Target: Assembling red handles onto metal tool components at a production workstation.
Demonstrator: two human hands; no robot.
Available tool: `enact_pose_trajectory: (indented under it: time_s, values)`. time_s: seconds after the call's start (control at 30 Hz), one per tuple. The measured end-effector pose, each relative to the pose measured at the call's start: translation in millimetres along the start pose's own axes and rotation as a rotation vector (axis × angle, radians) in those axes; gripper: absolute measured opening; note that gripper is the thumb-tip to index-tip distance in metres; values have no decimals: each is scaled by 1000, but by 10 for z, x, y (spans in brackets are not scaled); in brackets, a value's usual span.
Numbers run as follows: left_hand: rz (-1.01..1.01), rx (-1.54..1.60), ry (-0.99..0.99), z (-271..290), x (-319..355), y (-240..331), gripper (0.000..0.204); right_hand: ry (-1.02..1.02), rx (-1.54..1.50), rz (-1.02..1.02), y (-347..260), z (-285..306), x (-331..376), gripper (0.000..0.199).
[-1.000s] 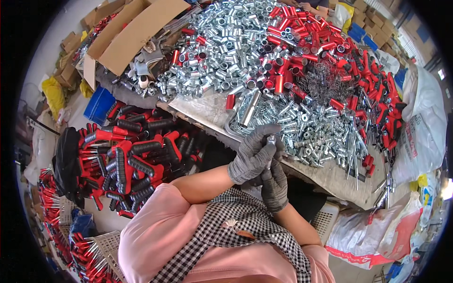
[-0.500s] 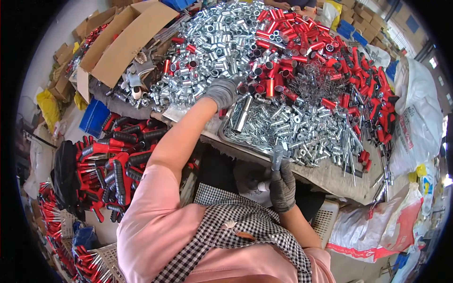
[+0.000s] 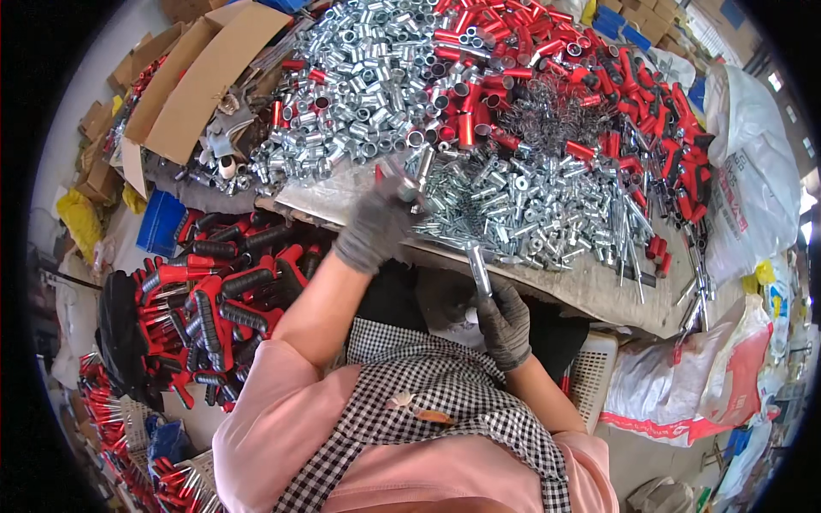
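My left hand (image 3: 375, 229), in a grey glove, hovers over the near edge of the work table (image 3: 599, 286) with its fingers closed on a small metal part (image 3: 405, 185). My right hand (image 3: 505, 323), also gloved, is lower, just in front of the table edge. It grips a thin silver metal rod (image 3: 479, 270) that points up toward the table. A heap of short silver sleeves (image 3: 368, 77) and a heap of red tubes (image 3: 530, 68) cover the table. Smaller silver fittings (image 3: 530, 209) lie right beyond my hands.
A tangle of wire springs (image 3: 547, 115) lies among the red tubes. A bin of red-and-black handles (image 3: 214, 299) stands at my left. An open cardboard box (image 3: 192, 85) is at the far left, white sacks (image 3: 753, 171) are at the right, and a white plastic basket (image 3: 599, 376) is by my right elbow.
My left hand first reached out from beside the right hand into the silver sleeve pile, then drew back to the table edge holding a part. My right hand stayed low with the rod.
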State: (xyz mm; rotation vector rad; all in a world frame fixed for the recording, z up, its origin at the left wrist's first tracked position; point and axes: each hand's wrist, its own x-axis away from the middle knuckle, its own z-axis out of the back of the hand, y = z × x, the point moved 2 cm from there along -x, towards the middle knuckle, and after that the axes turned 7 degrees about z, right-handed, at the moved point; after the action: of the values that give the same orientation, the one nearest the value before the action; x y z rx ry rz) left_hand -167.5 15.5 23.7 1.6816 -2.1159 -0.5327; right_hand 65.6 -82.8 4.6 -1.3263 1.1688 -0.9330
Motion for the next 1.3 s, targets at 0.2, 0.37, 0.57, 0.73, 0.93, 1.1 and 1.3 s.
enact_pose_trajectory:
  time_s: [0.2, 0.37, 0.57, 0.73, 0.93, 1.1, 1.3]
  values:
    - [-260, -677, -17, -399, 488, -529, 48, -31, 65, -11, -10, 74, 22, 41]
    - [-261, -1499, -359, -589, 500, -459, 45, -171, -2, 140, -25, 146, 0, 55]
    - [-1, -1624, -781, -715, 268, -484, 53, -229, -448, 129, 193, 81, 65, 93]
    - [-276, -2025, -353, -486, -54, -301, 82, -15, -178, 26, 211, 245, -28, 41]
    - [-300, -2766, 133, -241, -658, -79, 73, 115, 593, 646, -200, 664, -341, 29]
    - [-212, -2566, 151, -30, -795, 28, 56, 253, -904, -518, -388, 672, -274, 40]
    - [-359, -2424, 378, -47, -756, 59, 39, 194, -1128, -536, -560, 763, -260, 42]
